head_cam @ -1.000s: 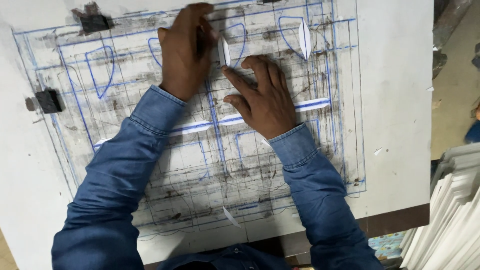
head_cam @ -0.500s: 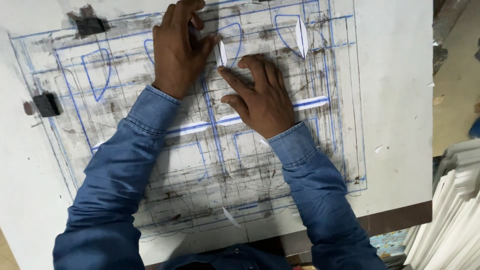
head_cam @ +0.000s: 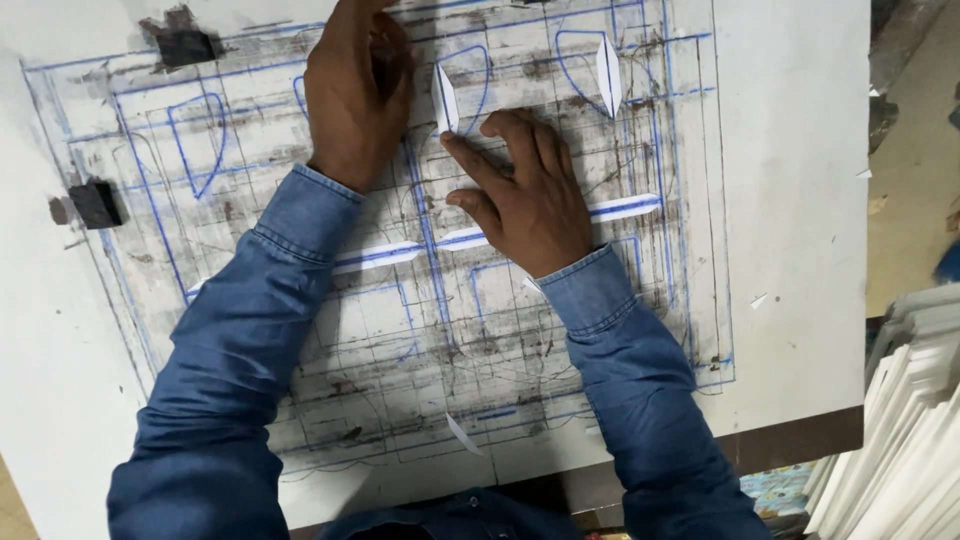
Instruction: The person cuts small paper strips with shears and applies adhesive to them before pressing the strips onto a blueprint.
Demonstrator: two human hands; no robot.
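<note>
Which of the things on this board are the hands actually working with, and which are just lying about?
In hand:
left hand
right hand
white leaf-shaped piece at the fingertips
marked white board
long white strip under the right hand

Lying about:
second leaf-shaped piece
dark blocks
stacked white sheets

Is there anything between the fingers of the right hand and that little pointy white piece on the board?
Nothing visible. The right hand lies flat on the board, its fingers right beside the pointy white piece. The left hand rests to that piece's left.

Left hand has crept toward the board's top edge
</note>
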